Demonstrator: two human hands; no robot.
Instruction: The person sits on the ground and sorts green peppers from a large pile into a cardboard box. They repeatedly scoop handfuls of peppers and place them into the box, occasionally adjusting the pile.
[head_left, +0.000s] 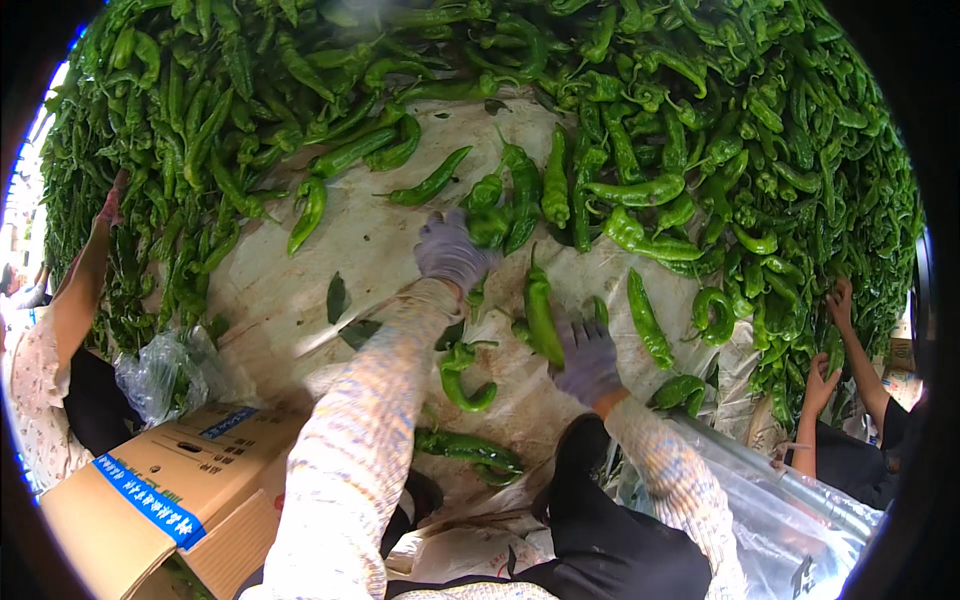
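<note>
My left hand (452, 253), in a thin purple-grey glove, reaches into the middle of a pale sheet (262, 300). Its fingers are curled, and a blurred green pepper (489, 227) lies against its right side; whether it is gripped is hidden. Lower and to the right, my right hand (589, 356), gloved alike, is low over the sheet with its palm turned away. A long green pepper (538, 311) lies along its thumb side, and I cannot tell if the thumb holds it. A curled pepper (465, 379) rests between my forearms.
Heaped green peppers (787, 150) rise at the back and both sides. An open cardboard box (157, 480) stands at lower left beside a clear plastic bag (172, 364). Plastic film (780, 487) spreads at lower right. Other people's arms (84, 277) and hands (819, 382) reach in from both sides.
</note>
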